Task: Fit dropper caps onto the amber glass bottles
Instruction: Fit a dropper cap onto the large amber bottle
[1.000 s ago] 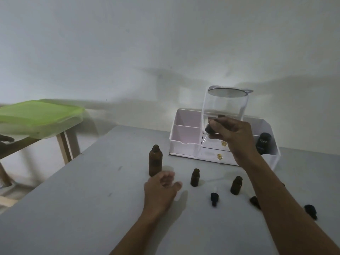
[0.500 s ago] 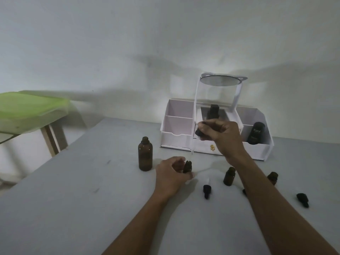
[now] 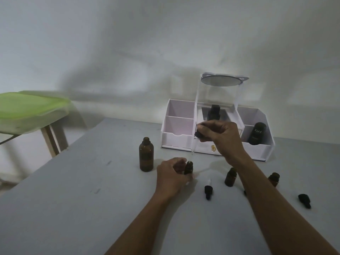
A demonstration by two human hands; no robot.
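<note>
My left hand [image 3: 173, 176] grips a small amber bottle [image 3: 189, 168] standing on the grey table [image 3: 73, 190]. My right hand [image 3: 219, 137] holds a black dropper cap [image 3: 199, 134] above it, the glass pipette slanting down so its tip is just over the bottle's mouth. A tall amber bottle [image 3: 146, 155] stands uncapped to the left. Two more small amber bottles [image 3: 230, 177] [image 3: 274, 179] stand to the right. Loose dropper caps [image 3: 208, 191] [image 3: 305, 200] lie on the table in front.
A white organiser [image 3: 179, 134] with compartments, a round mirror [image 3: 220, 80] and dark bottles [image 3: 257, 133] stands against the wall behind. A green-lidded container [image 3: 27, 107] rests on a wooden stand at the left, beyond the table's edge.
My right hand brought the dropper cap down from the organiser toward the small bottle. My left hand slid forward and closed on that bottle.
</note>
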